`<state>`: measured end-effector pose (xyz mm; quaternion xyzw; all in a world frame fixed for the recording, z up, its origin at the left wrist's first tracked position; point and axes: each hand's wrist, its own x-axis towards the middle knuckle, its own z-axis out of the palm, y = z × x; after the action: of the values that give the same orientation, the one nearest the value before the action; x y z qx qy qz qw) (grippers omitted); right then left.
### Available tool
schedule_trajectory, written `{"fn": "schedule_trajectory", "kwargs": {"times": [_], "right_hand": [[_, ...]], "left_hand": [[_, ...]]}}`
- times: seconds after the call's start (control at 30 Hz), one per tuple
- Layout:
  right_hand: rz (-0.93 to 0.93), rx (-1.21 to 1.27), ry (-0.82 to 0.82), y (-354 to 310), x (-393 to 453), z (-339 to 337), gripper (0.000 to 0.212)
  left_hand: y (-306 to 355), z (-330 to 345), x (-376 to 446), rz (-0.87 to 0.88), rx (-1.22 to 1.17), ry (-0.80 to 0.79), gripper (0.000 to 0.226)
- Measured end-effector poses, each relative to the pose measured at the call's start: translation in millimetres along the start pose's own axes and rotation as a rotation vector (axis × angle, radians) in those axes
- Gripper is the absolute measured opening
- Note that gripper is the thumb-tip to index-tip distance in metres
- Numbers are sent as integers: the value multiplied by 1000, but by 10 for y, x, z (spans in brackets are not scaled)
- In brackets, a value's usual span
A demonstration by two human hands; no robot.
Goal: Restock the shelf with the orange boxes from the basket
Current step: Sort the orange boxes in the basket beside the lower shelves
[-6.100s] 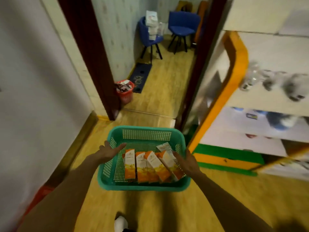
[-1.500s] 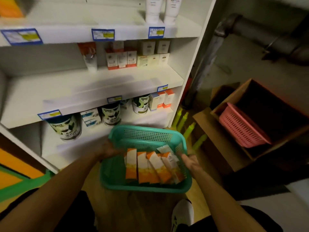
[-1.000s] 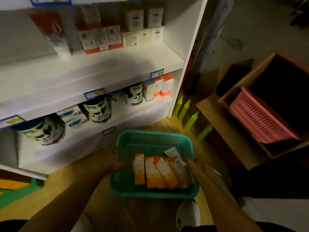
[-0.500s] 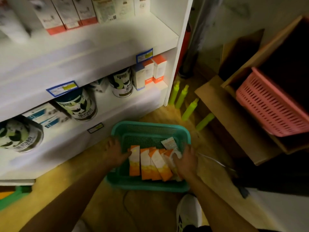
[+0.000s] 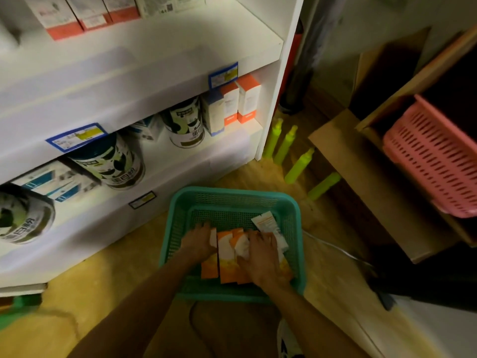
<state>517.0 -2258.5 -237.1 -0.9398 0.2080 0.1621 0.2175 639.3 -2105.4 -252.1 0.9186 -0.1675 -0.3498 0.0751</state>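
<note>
A teal basket stands on the wooden floor in front of the white shelf unit. Several orange-and-white boxes lie side by side inside it. My left hand rests on the leftmost box with its fingers laid over the top end. My right hand lies spread across the boxes on the right and covers most of them. A white box end sticks out beyond my right fingers. Similar orange-and-white boxes stand at the right end of the lower shelf.
Round cans and blue-white cartons fill the lower shelf. Several lime-green bottles stand on the floor right of the shelf. A pink basket sits in a cardboard box at the right. My shoe is below the basket.
The basket has come down from being carried onto the floor by the shelf. Both hands have left its rim and moved onto the orange boxes inside.
</note>
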Motion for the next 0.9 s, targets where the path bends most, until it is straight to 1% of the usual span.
{"fn": "schedule_trajectory", "kwargs": {"times": [0.03, 0.07, 0.13, 0.17, 0.2, 0.23, 0.3, 0.37, 0.43, 0.5, 0.63, 0.67, 0.73, 0.77, 0.8, 0.83, 0.9], "right_hand": [[35, 80, 39, 6, 18, -13, 56], [70, 160, 63, -8, 27, -37, 53], [131, 310, 72, -50, 26, -95, 55], [150, 364, 79, -73, 24, -131, 57], [171, 401, 82, -97, 16, -164, 58], [186, 430, 85, -116, 4, -191, 56], [204, 443, 98, -139, -22, -225, 51], [215, 458, 107, -153, -46, -252, 47], [228, 497, 106, -135, -52, -274, 41], [245, 518, 87, -102, -45, -340, 37], [272, 631, 123, -59, -45, -435, 50], [263, 636, 134, -55, -54, -446, 50], [211, 619, 139, -24, -56, -455, 41], [181, 608, 137, -31, -68, -495, 36], [159, 601, 134, -29, -83, -528, 32], [142, 597, 138, -38, -109, -573, 29], [119, 582, 151, -65, -161, -656, 24]], "left_hand": [[-12, -3, 4, 3, -3, 6, 70], [-20, -15, 7, 13, -10, 17, 65], [-14, -60, -11, 32, -6, 63, 43], [-13, -83, -16, 30, 1, 82, 37], [-9, -101, -28, 24, 1, 77, 38], [-9, -100, -36, 18, -5, 48, 48], [-6, -67, -65, 12, 52, -32, 76], [16, -4, -102, 27, 169, -62, 91], [41, 65, -118, 53, 219, -51, 92], [50, 76, -135, 62, 214, -24, 90], [41, 11, -184, 89, 182, 5, 86], [41, -6, -200, 107, 168, 36, 80], [29, -77, -202, 152, 134, 149, 56], [16, -134, -196, 168, 123, 182, 49], [-3, -194, -200, 171, 114, 166, 50], [-28, -239, -210, 165, 114, 115, 59], [-74, -275, -241, 147, 121, -7, 88]]}}
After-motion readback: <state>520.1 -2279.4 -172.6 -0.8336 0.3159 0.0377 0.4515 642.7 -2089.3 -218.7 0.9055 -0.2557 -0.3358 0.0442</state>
